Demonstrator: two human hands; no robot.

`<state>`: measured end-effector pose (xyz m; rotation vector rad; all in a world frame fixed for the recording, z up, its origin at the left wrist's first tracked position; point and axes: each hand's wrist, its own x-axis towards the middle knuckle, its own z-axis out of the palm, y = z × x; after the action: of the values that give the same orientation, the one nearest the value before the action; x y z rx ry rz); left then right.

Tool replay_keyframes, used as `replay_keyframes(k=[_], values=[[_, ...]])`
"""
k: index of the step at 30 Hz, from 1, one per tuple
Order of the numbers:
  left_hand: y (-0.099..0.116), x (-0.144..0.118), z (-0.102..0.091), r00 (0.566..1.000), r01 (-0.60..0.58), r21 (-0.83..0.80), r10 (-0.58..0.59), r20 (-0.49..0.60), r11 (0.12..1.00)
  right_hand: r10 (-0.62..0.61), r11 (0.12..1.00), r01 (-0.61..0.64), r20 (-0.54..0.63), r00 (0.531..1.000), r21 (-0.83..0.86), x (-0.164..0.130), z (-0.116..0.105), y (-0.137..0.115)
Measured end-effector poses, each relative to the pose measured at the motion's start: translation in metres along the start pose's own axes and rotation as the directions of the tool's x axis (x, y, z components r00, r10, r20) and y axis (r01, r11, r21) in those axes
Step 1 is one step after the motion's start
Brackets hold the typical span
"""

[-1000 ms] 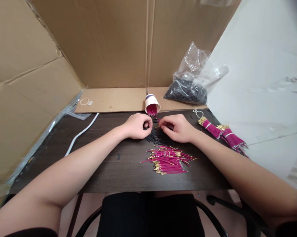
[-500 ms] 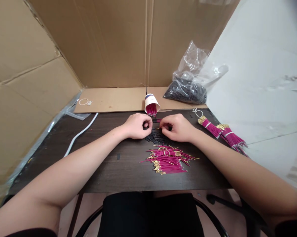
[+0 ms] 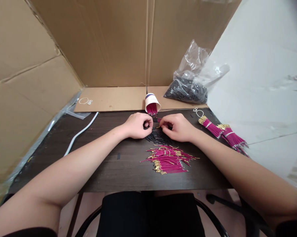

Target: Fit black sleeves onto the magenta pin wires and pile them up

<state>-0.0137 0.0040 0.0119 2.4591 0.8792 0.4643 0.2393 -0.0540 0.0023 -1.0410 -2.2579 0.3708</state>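
Head view, left hand [image 3: 136, 125] grip curled closed, right hand [image 3: 176, 127] pinching one magenta pin [image 3: 157, 126], two banded bundles [image 3: 222, 133].

A thin magenta wire [image 3: 157, 126] with a gold tip lay pinched above a scatter of short black sleeves [image 3: 156, 137], near the dark table's [image 3: 106, 171] far edge.

Assembly workbench, cardboard walls [image 3: 109, 42], wire piles [image 3: 168, 159]
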Motion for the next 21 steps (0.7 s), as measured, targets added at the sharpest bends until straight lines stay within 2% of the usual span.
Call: replay_keyframes(k=[7,21], values=[[-0.0007,-0.0006,0.0004,1.000,-0.008,-0.003,0.008,-0.004,1.000,-0.023,0.999,0.024,-0.035,0.999,0.040,0.0006,-0.0003,-0.0011],[-0.0054,0.0002,0.0027,0.998,-0.067,-0.027,0.067,-0.013,0.997,0.016,0.997,-0.014,-0.033,0.999,0.082,0.0012,0.0017,-0.0016]])
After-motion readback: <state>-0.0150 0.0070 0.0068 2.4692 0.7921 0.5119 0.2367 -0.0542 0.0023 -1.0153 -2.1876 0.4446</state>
